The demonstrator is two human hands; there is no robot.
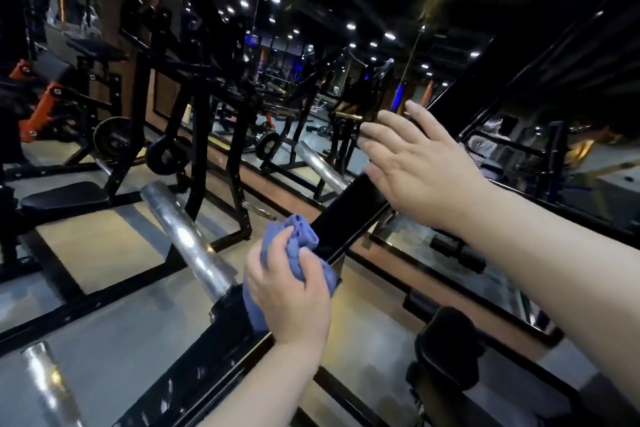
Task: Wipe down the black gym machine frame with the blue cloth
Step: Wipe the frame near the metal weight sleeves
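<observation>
Blue cloth [300, 234] could snag on the steel peg [187, 239] just to its left if a fold trails; the left hand [289, 295] grips it bunched, fingers curled round it, against the sloping black frame [349, 215] at centre; further right, the right hand [419, 166] rests flat there, fingers straight; it may slip on glossy paint.

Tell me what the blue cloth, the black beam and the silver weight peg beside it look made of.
Blue cloth: soft fabric, maybe microfibre, matte; it bunches in folds in the left hand.
Black beam: probably painted or powder-coated steel, glossy; flat faces, sharp edges.
Silver weight peg: bare metal, likely chromed or polished steel; bright streaked highlights.
</observation>
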